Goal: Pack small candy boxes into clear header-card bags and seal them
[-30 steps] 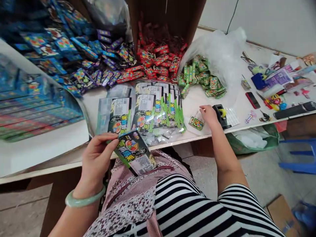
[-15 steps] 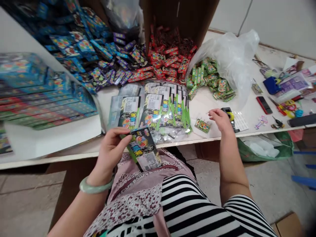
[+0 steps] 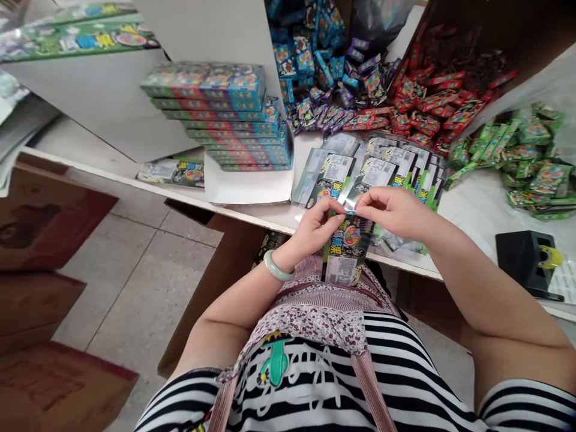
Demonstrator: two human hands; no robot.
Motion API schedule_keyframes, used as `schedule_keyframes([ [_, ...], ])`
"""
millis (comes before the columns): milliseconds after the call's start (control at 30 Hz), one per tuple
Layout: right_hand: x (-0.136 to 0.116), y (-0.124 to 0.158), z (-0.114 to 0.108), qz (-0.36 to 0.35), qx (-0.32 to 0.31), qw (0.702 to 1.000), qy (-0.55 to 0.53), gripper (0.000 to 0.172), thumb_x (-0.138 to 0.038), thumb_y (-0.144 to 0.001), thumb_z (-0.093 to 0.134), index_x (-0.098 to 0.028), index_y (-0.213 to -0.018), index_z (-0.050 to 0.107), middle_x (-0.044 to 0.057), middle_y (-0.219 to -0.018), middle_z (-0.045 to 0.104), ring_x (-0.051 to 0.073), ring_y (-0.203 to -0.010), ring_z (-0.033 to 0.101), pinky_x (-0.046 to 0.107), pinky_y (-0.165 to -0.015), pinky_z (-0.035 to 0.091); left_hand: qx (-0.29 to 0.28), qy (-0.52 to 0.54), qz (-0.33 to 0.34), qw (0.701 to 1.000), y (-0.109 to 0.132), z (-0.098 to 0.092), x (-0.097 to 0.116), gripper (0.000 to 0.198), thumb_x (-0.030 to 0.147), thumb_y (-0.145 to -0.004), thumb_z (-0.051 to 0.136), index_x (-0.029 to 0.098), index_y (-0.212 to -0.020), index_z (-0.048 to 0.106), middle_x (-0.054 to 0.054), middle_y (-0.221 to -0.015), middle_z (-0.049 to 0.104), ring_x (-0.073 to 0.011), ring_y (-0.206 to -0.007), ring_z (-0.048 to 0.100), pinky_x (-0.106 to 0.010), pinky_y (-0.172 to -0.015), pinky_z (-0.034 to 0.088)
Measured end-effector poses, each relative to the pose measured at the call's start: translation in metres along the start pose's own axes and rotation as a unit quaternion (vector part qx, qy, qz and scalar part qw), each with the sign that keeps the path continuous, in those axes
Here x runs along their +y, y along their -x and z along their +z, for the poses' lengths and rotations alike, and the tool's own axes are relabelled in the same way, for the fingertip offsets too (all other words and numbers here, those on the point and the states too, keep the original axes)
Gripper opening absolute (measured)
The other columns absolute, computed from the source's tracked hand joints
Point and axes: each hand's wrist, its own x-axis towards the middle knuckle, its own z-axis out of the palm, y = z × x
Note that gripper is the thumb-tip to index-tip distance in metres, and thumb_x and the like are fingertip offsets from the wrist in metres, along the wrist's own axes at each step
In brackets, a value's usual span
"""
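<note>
Head view, packet (image 3: 347,249) hanging below both hands' grip, top edge pinched

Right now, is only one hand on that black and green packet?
No, both the left hand and the right hand pinch the top edge of the packet above the lap.

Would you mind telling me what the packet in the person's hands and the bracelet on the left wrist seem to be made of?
The packet looks like glossy printed plastic film: its clear top edge catches light between both hands. The bracelet looks like polished pale green stone, perhaps jade or glass: smooth, translucent, seamless.
</note>
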Motion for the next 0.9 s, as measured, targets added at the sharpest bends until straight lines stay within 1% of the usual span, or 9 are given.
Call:
schedule_keyframes([
  [133,0.002,-0.005,0.001,0.026,0.003,1.000,0.018,0.021,-0.041,-0.082,0.068,-0.023,-0.073,0.068,0.000,-0.067,0.065,0.016,-0.060,0.053,0.029,-0.056,0.038,0.000,0.015,-0.015,1.000,-0.001,0.000,-0.003,0.024,0.044,-0.096,0.059,0.021,-0.093,0.060,-0.001,-0.086,0.060,-0.0157,-0.084,0.056,-0.030,-0.079,0.046],
  [233,0.000,-0.007,0.001,0.018,0.007,0.999,0.027,0.023,-0.042,-0.082,0.068,-0.022,-0.071,0.068,-0.001,-0.063,0.064,0.014,-0.057,0.050,0.028,-0.053,0.034,0.015,0.017,-0.013,1.000,-0.003,0.004,-0.008,0.031,0.050,-0.090,0.068,0.021,-0.090,0.058,-0.001,-0.083,0.059,-0.0153,-0.081,0.054,-0.030,-0.077,0.045],
  [400,0.004,-0.014,0.003,0.048,0.002,0.998,0.031,0.022,-0.042,-0.078,0.070,-0.022,-0.070,0.066,-0.002,-0.061,0.060,0.015,-0.059,0.051,0.028,-0.056,0.034,0.054,0.017,-0.006,0.998,-0.006,0.013,-0.014,0.032,0.047,-0.087,0.072,0.020,-0.085,0.054,0.000,-0.081,0.058,-0.0140,-0.078,0.054,-0.029,-0.075,0.044],
  [500,0.008,-0.018,0.006,0.112,-0.033,0.989,-0.093,0.030,-0.048,-0.068,0.077,-0.022,-0.073,0.063,-0.002,-0.067,0.062,0.016,-0.064,0.054,0.029,-0.061,0.040,0.058,0.006,0.009,0.998,-0.005,0.015,-0.015,0.026,0.039,-0.088,0.071,0.020,-0.086,0.054,0.000,-0.083,0.058,-0.0141,-0.080,0.054,-0.029,-0.077,0.045],
  [633,0.005,-0.019,0.007,0.237,-0.107,0.925,-0.277,0.040,-0.044,-0.053,0.085,-0.023,-0.077,0.061,-0.003,-0.068,0.063,0.015,-0.061,0.058,0.027,-0.057,0.044,0.028,0.067,-0.047,0.996,0.011,0.015,-0.018,0.040,0.041,-0.082,0.077,0.021,-0.109,0.054,-0.005,-0.102,0.061,-0.0174,-0.092,0.060,-0.032,-0.083,0.051],
  [700,0.004,-0.016,0.003,0.263,-0.128,0.911,-0.291,0.038,-0.041,-0.053,0.087,-0.023,-0.078,0.064,-0.002,-0.070,0.065,0.015,-0.060,0.058,0.026,-0.054,0.044,-0.057,0.122,-0.100,0.986,0.025,0.010,-0.020,0.047,0.046,-0.083,0.076,0.020,-0.116,0.054,-0.006,-0.106,0.063,-0.0193,-0.095,0.063,-0.033,-0.082,0.053],
  [767,0.006,-0.015,-0.003,0.242,-0.124,0.918,-0.288,0.037,-0.042,-0.056,0.089,-0.024,-0.080,0.068,-0.001,-0.076,0.068,0.016,-0.065,0.061,0.025,-0.056,0.047,-0.129,0.128,-0.120,0.976,0.039,0.000,-0.016,0.039,0.050,-0.089,0.068,0.019,-0.111,0.058,-0.005,-0.100,0.066,-0.0199,-0.090,0.065,-0.034,-0.079,0.055],
  [833,0.008,-0.016,-0.007,0.199,-0.091,0.934,-0.281,0.038,-0.047,-0.061,0.090,-0.025,-0.085,0.071,0.001,-0.084,0.070,0.017,-0.075,0.064,0.025,-0.062,0.051,-0.126,0.065,-0.083,0.986,0.049,-0.018,-0.002,0.032,0.048,-0.094,0.062,0.018,-0.104,0.062,-0.005,-0.093,0.068,-0.0198,-0.084,0.066,-0.033,-0.076,0.056],
  [900,0.007,-0.022,-0.009,0.160,-0.049,0.947,-0.275,0.040,-0.055,-0.065,0.087,-0.028,-0.091,0.072,0.003,-0.091,0.071,0.018,-0.083,0.066,0.026,-0.067,0.054,-0.070,-0.039,0.002,0.997,0.050,-0.042,0.022,0.026,0.041,-0.097,0.059,0.018,-0.108,0.062,-0.006,-0.092,0.070,-0.0191,-0.082,0.066,-0.032,-0.073,0.057],
])
